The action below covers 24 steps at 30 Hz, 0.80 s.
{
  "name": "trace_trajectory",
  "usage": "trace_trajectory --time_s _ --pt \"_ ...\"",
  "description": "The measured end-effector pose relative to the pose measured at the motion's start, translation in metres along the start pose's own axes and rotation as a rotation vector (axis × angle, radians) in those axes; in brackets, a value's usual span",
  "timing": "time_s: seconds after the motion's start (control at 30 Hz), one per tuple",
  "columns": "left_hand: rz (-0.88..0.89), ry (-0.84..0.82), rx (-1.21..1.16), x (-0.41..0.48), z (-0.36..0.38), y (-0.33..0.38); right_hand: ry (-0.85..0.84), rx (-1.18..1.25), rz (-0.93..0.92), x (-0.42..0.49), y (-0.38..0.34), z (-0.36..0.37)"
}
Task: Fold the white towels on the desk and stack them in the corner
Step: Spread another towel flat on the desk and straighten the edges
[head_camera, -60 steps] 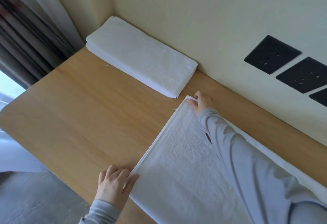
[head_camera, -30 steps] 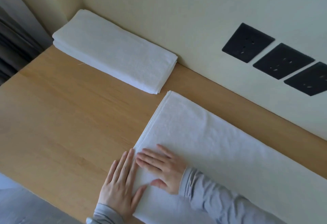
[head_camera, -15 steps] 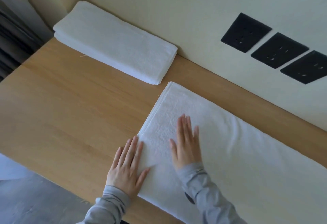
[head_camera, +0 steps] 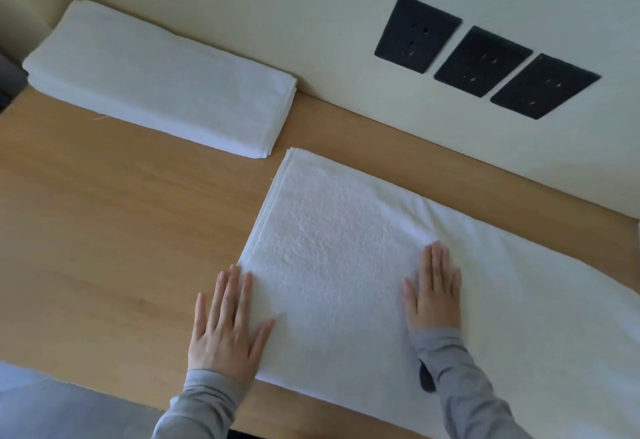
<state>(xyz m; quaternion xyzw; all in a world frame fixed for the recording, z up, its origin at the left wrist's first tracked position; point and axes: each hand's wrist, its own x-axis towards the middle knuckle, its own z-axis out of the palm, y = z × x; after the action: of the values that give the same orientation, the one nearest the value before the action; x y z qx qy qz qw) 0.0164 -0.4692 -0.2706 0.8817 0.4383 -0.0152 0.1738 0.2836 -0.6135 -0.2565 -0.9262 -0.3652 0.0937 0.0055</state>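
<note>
A long white towel [head_camera: 339,230], folded lengthwise, lies flat on the wooden desk [head_camera: 114,216] and runs off the right edge of the view. My left hand [head_camera: 227,324] lies flat with straight fingers at the towel's left end, half on the cloth and half on the wood. My right hand [head_camera: 434,291] presses flat on the towel farther right, fingers straight and together. A stack of folded white towels [head_camera: 159,78] sits in the far left corner against the wall.
Three black wall sockets [head_camera: 485,57] are set in the cream wall above the desk's back edge. The desk's near edge runs along the bottom left, with grey floor [head_camera: 52,411] beyond it. Bare wood lies between the stack and my left hand.
My right hand has slid to the right across the towel, away from the left hand. The left hand has stayed at the towel's left end. The view has shifted slightly.
</note>
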Motion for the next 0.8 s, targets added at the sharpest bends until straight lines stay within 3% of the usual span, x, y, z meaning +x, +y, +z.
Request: trace_trajectory --time_s 0.1,0.2,0.4,0.5,0.67,0.8 --pt "0.041 0.03 -0.051 0.008 -0.001 0.032 0.024 0.107 -0.195 -0.022 -0.053 0.006" --pt "0.153 0.023 -0.046 0.031 0.006 0.08 -0.042 0.034 -0.457 -0.035 -0.088 0.022" --pt "0.147 0.0 0.051 0.058 0.02 0.095 -0.068 -0.112 -0.69 0.017 -0.038 0.021" --pt "0.142 0.035 0.063 0.057 0.028 0.093 -0.059 -0.133 -0.641 0.054 0.01 0.013" --pt "0.138 0.097 0.114 0.058 0.034 0.091 -0.063 -0.163 -0.383 0.113 0.091 -0.005" --pt "0.123 0.118 0.129 0.058 0.036 0.093 -0.09 -0.165 -0.217 0.136 0.115 -0.008"
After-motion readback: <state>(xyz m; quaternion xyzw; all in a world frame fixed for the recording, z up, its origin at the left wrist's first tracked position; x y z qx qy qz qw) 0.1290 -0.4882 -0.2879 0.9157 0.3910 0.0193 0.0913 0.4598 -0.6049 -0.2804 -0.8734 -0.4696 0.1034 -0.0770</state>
